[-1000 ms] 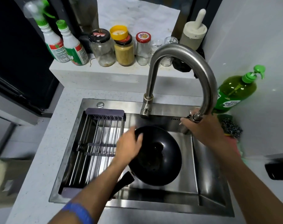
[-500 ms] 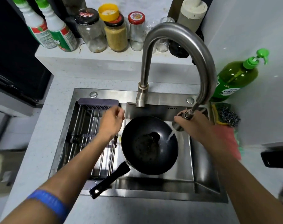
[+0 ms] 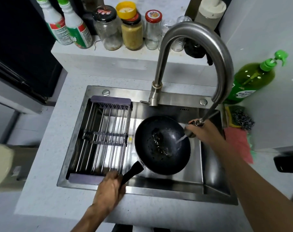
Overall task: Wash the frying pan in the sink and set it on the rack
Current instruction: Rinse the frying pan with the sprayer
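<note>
- Location: the frying pan (image 3: 162,145) sits in the sink (image 3: 214,180), in the right half of the basin, with its handle (image 3: 131,172) pointing toward the front-left corner.
- Left hand (image 3: 109,186): your fingers are curled round the end of the handle at the front rim of the sink. The grip is closed on the handle.
- Right hand (image 3: 204,131): it is wrapped round the pull-out spray head (image 3: 190,131) of the faucet (image 3: 191,52), above the right rim of the pan. A water jet (image 3: 181,139) runs from the head into the pan bowl.
- Handling, as a judgement: treat the pan as stiff and fairly heavy, with its weight well forward of the handle. Expect the wet dark coating and the wet handle to be slippery. Hold the handle close to the pan body when you lift, and support the rim with the other hand if the pan tips.
- Residue: a dark burnt patch (image 3: 160,144) lies near the middle of the bowl, so washing looks unfinished.
- Rack (image 3: 102,139): it spans the left half of the sink, just beside the pan.
- Count: one pan, one rack, one faucet, one green soap bottle (image 3: 253,79) at the back-right corner, one steel scourer (image 3: 242,119), two spray bottles (image 3: 67,25), three lidded jars (image 3: 130,29) on the ledge.
</note>
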`<state>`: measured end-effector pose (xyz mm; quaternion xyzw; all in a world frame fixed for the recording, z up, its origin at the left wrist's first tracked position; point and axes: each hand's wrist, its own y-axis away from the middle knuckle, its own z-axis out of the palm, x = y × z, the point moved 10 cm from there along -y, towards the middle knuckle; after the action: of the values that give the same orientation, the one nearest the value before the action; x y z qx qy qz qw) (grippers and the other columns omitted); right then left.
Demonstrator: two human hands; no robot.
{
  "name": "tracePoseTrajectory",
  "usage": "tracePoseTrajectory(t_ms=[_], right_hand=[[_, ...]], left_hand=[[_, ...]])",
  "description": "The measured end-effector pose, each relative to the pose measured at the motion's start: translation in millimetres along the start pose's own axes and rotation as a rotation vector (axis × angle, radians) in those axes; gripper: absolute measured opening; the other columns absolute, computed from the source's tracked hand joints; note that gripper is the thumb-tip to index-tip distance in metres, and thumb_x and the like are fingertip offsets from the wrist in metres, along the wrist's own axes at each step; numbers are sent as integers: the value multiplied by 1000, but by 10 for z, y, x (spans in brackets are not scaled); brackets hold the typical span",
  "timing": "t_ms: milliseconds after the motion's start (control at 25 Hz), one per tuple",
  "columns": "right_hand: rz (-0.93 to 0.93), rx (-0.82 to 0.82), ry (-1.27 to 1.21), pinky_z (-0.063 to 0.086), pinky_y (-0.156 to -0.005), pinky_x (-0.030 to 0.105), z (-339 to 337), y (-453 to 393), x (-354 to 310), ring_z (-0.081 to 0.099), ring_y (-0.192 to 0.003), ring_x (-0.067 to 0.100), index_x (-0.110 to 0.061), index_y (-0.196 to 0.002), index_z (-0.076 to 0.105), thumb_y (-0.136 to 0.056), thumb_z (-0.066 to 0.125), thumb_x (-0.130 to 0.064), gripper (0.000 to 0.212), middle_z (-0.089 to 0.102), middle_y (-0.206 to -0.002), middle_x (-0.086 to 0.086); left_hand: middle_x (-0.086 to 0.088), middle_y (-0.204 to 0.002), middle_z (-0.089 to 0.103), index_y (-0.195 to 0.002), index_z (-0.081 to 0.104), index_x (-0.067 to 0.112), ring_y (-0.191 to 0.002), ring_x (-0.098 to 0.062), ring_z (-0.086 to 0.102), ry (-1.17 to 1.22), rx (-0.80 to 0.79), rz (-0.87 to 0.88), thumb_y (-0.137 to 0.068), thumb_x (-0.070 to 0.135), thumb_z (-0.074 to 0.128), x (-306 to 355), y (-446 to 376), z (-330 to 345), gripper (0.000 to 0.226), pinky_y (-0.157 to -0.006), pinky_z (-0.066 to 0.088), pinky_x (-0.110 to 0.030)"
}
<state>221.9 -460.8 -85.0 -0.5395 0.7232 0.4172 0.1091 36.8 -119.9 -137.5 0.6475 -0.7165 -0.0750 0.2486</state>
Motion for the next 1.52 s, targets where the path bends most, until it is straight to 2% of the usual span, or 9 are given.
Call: tracePoseTrajectory(t_ms=[200, 280, 400, 600, 840, 1040, 1280, 1400, 1520], right_hand=[[47, 48, 42, 55, -77, 42, -56, 137, 100, 69, -75, 21, -14, -78, 69, -70, 65, -46, 33, 72, -71, 0], [43, -43, -17, 55, -63, 32, 183, 246, 25, 70, -60, 15, -9, -69, 68, -73, 68, -39, 30, 70, -60, 2], [47, -73, -114, 41, -40, 17, 411, 270, -177, 58, -41, 9, -13, -64, 62, -76, 73, -38, 30, 62, -48, 2], [52, -38, -169, 39, -37, 19, 364, 197, -345, 58, -43, 11, -9, -80, 63, -81, 73, -37, 30, 66, -57, 10], [32, -20, -215, 44, -43, 25, 462, 215, -377, 60, -46, 13, -16, -73, 62, -75, 69, -48, 32, 67, -57, 10], [5, -10, -291, 47, -45, 23, 558, 132, -516, 61, -48, 10, -20, -81, 72, -75, 69, -49, 30, 69, -57, 5], [-7, 49, -383, 49, -48, 16, 493, -48, -645, 63, -53, 4, -30, -83, 69, -80, 73, -46, 16, 69, -59, -4], [-20, 125, -403, 55, -61, 24, 309, -102, -599, 68, -70, 9, -44, -78, 69, -69, 74, -48, 10, 72, -69, -8], [-48, 208, -300, 59, -79, 38, 68, -125, -466, 70, -83, 17, -40, -82, 73, -67, 73, -43, 16, 72, -75, -4]], left_hand=[[-7, -96, 57, -93, 69, 12, -86, -25, 56, 110, 95, -19, -82, 27, 71, -4, -62, -40, 19, -72, 52, -38], [1, -98, 49, -99, 67, 19, -84, -15, 48, 180, 111, -46, -88, 35, 61, -48, -45, -29, 20, -74, 50, -31], [0, -102, 47, -100, 65, 21, -85, -13, 42, 153, 105, -70, -92, 41, 50, -68, -23, 20, 27, -75, 47, -30], [1, -107, 47, -106, 64, 23, -88, -11, 39, 122, 83, -121, -93, 45, 45, -79, -31, 23, 31, -77, 41, -26], [3, -108, 44, -114, 62, 28, -88, -9, 35, 121, 79, -129, -94, 46, 44, -72, -8, 21, 32, -74, 36, -20], [6, -106, 44, -111, 62, 29, -83, -4, 33, 154, 87, -187, -93, 48, 48, -111, -5, 5, 30, -66, 29, -10], [7, -105, 43, -110, 59, 28, -81, -3, 34, 203, 98, -222, -91, 46, 52, -163, -5, 38, 28, -59, 30, -8], [5, -106, 46, -106, 61, 29, -84, -5, 35, 137, 108, -192, -91, 48, 48, -142, -20, 33, 28, -65, 30, -12], [4, -103, 48, -100, 64, 29, -85, -8, 35, 109, 118, -166, -92, 48, 48, -116, -24, 7, 26, -69, 35, -19]])
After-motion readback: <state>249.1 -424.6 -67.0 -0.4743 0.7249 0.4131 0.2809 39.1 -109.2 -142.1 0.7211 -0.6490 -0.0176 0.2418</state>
